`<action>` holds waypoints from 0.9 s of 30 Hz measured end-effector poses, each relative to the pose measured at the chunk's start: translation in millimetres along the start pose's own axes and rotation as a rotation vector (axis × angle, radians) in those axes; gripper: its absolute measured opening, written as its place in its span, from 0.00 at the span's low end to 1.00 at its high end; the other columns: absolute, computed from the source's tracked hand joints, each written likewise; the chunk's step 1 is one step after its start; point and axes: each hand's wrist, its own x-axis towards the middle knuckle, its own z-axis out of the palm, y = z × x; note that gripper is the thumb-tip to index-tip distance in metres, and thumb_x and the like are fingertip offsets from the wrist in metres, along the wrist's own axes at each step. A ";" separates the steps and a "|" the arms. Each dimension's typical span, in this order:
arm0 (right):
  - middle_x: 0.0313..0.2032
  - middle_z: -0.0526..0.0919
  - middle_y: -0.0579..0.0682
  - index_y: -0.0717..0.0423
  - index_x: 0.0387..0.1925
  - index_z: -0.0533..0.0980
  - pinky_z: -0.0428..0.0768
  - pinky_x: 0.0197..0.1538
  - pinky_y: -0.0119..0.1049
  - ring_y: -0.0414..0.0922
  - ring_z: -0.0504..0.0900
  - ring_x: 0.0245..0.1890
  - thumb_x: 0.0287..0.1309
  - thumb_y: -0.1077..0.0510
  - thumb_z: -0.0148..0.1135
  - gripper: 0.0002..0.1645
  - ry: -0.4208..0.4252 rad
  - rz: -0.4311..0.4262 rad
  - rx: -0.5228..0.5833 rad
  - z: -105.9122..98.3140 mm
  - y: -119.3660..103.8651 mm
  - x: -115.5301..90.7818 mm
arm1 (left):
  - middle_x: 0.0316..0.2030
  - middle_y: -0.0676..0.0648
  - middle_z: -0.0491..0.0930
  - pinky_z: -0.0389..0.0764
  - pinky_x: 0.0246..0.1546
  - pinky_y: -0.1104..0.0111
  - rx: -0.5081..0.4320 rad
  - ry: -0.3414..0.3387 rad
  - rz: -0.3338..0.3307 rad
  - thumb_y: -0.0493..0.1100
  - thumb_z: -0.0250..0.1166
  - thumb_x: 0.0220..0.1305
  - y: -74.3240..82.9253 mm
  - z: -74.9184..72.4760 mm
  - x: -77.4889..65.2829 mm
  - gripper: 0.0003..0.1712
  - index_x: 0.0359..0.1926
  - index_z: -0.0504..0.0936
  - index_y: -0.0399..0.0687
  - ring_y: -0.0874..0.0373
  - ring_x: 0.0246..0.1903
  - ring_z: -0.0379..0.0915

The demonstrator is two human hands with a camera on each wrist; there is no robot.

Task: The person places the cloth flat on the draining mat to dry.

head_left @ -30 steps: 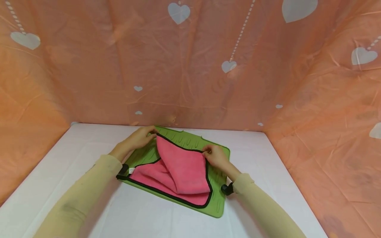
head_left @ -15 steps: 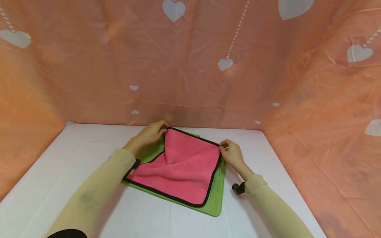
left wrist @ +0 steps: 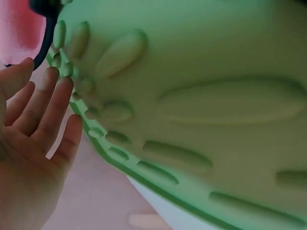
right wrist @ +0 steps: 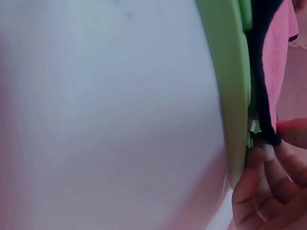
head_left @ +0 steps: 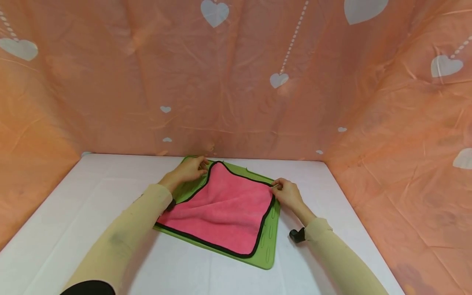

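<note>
A pink cloth [head_left: 221, 213] with a black border lies spread over a green ridged mat [head_left: 270, 241]. Its far left corner is slightly bunched up. Beside that corner is my left hand [head_left: 191, 169], fingers loose and apart from the cloth. In the left wrist view the left hand [left wrist: 41, 139] has its fingers spread near the edge of the green mat [left wrist: 201, 57]. My right hand [head_left: 290, 193] pinches the cloth's far right corner. In the right wrist view, thumb and fingers of the right hand [right wrist: 273, 187] hold the black-edged corner just above the mat's rim.
Under the mat is a white-covered table [head_left: 110, 205]. An orange curtain [head_left: 236, 82] with pale hearts surrounds the table at the back and sides. A black wrist device [head_left: 297, 235] hangs at the right sleeve.
The cloth's folded part has been drawn outward and laid flatter over the mat. My left hand has let go of its corner, which has dropped inward. My right hand moved right, keeping hold.
</note>
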 end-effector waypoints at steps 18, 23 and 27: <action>0.33 0.87 0.53 0.62 0.51 0.82 0.74 0.39 0.38 0.44 0.79 0.30 0.66 0.61 0.62 0.15 0.021 -0.027 0.038 6.3 -3.8 -2.3 | 0.44 0.36 0.84 0.77 0.35 0.66 -0.251 0.040 -0.105 0.34 0.61 0.72 -4.9 10.9 5.1 0.20 0.61 0.74 0.31 0.52 0.33 0.79; 0.33 0.87 0.53 0.63 0.50 0.83 0.74 0.41 0.39 0.46 0.79 0.31 0.67 0.60 0.62 0.14 0.062 -0.026 0.059 3.5 -4.9 5.8 | 0.49 0.35 0.79 0.74 0.37 0.64 -0.314 0.119 -0.162 0.35 0.55 0.74 -8.6 0.8 4.1 0.21 0.64 0.70 0.33 0.51 0.35 0.76; 0.32 0.88 0.54 0.64 0.49 0.83 0.75 0.44 0.42 0.49 0.81 0.34 0.69 0.59 0.63 0.14 0.080 -0.018 0.066 2.2 -3.6 13.5 | 0.53 0.32 0.78 0.76 0.42 0.60 -0.311 0.124 -0.163 0.35 0.54 0.76 -15.6 -6.7 4.1 0.19 0.64 0.68 0.34 0.46 0.42 0.78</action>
